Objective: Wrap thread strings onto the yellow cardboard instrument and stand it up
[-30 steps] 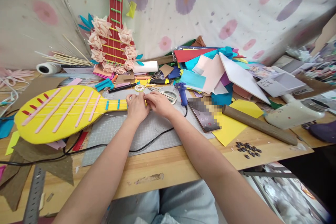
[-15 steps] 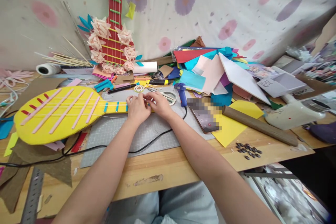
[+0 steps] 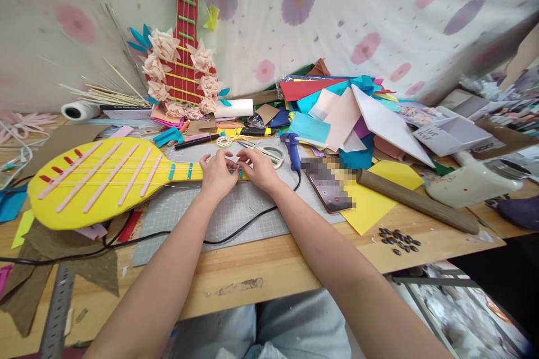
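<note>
A yellow craft guitar (image 3: 101,212) lies flat, its round body to the left and its neck pointing right. Pink strips cross the body, short blue strips cross the neck, and thin white strings run lengthwise. At the neck's right end, my left hand (image 3: 219,175) has its fingers bent and closed together. Beside it my right hand (image 3: 257,169) pinches close to a small blue strip on the neck. What the fingertips hold is too small to make out. Beneath the neck is a grey cutting mat (image 3: 248,221).
A blue glue gun (image 3: 291,151), scissors (image 3: 275,156) and a phone (image 3: 328,188) sit right of my hands. A black cord (image 3: 248,227) crosses the mat. Behind stand a red flowered guitar (image 3: 181,76) and piled coloured paper (image 3: 311,126). Black beads (image 3: 400,241) lie near the front edge.
Both hands are still at the neck. The left hand's fingers have lifted and shifted slightly, showing a bit more of the neck and a blue strip. The guitar appears slightly further right.
</note>
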### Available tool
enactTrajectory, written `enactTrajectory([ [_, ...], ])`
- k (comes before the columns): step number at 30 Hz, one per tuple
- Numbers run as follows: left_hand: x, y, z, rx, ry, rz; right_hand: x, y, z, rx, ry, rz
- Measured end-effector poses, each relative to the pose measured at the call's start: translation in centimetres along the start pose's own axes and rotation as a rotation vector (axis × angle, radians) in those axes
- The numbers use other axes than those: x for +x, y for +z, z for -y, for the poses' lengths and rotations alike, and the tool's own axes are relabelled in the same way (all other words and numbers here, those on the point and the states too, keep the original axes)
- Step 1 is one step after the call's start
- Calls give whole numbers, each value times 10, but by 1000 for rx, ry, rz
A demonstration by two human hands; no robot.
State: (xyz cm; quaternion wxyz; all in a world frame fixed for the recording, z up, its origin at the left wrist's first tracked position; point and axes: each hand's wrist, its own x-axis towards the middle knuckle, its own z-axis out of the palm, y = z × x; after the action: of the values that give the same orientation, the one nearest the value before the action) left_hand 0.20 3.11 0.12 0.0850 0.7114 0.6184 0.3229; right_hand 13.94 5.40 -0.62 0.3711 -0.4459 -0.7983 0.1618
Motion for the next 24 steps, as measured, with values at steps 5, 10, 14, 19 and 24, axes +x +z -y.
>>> enactTrajectory([
  [5,-2,4,-1,105,65,-88,-1,3,-1,48,65,-26],
  [10,-4,6,-1,177,102,-102,0,9,-3,165,181,-58],
  [14,-6,5,0,201,135,-104,1,14,-4,257,222,-57],
  [19,-8,4,1,247,196,-96,1,14,-2,241,248,-29],
  [24,-9,5,2,276,211,-96,1,12,-1,231,266,-13],
])
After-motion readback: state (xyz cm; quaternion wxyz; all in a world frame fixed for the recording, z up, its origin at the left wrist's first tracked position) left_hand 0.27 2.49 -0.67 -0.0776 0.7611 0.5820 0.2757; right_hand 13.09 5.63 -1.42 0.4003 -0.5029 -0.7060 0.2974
